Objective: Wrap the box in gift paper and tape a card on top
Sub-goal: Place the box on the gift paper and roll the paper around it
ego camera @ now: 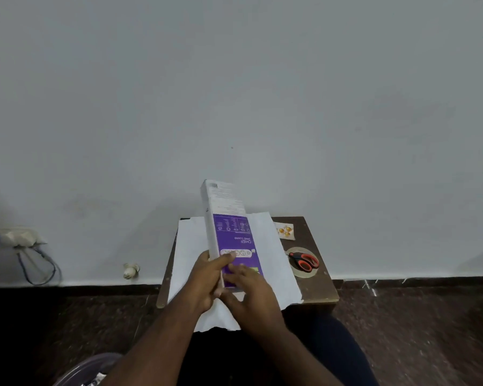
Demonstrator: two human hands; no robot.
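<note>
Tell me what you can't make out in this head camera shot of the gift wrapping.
- Box: near end covered by both hands; small print too fine to read.
- Right hand: grip unclear, motion blur.
- Gift paper: middle hidden under the box, near edge behind the arms.
- Tape roll: partly covered by the scissors.
- Card: design too small.
- Table: mostly under the paper.

Box (229, 235) over paper (268, 257), scissors (304, 260) right
</note>
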